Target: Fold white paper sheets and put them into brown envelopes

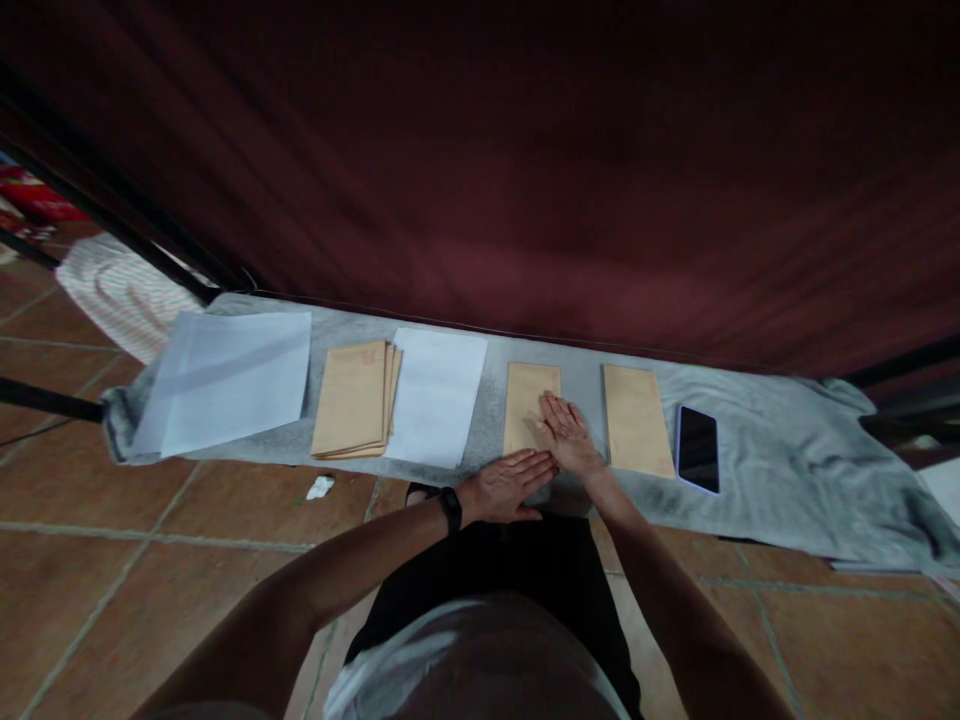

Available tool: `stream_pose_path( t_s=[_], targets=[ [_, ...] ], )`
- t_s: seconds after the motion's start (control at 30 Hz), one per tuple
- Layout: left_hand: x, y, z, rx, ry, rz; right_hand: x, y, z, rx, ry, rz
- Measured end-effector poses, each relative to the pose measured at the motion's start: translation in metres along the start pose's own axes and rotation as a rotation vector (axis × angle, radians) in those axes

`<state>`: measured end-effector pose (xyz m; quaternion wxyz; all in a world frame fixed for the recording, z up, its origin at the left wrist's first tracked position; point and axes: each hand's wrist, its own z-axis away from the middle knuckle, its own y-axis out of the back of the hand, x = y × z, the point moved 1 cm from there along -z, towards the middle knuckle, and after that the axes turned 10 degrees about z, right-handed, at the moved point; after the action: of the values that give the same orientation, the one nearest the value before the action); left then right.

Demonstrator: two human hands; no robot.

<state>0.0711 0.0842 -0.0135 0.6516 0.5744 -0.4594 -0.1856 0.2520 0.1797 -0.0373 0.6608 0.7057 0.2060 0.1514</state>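
Observation:
A brown envelope (pixel 525 400) lies on a grey cloth (pixel 780 480) spread over the floor. My right hand (pixel 568 436) rests flat on the envelope's right half, fingers stretched out. My left hand (pixel 512 485) lies flat across the envelope's near end, fingers pointing right and touching the right hand. A black band sits on my left wrist. To the right lies a second brown envelope (pixel 637 420), untouched.
On the cloth from the left: a large white sheet (pixel 225 380), a stack of brown envelopes (pixel 352 400), another white sheet (pixel 439 395), and at the right a dark phone (pixel 697 448). A dark red curtain hangs behind. A white scrap (pixel 320 487) lies on the brown tiles.

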Motion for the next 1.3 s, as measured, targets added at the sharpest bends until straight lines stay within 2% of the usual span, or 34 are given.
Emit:
stream_pose_path(
  t_s=[0.27, 0.47, 0.97, 1.3],
  targets=[
    [0.0, 0.003, 0.0, -0.008, -0.012, 0.008, 0.008, -0.005, -0.033, 0.055, -0.125, 0.017],
    [-0.002, -0.001, -0.001, -0.001, 0.002, 0.024, 0.003, -0.006, -0.033, 0.103, -0.169, 0.01],
    [-0.002, -0.005, 0.0, 0.029, 0.058, -0.003, -0.016, 0.007, 0.061, 0.102, -0.016, -0.011],
    [0.004, 0.003, 0.035, 0.105, 0.162, -0.08, -0.031, 0.022, 0.117, 0.105, 0.049, 0.071]
  ],
)
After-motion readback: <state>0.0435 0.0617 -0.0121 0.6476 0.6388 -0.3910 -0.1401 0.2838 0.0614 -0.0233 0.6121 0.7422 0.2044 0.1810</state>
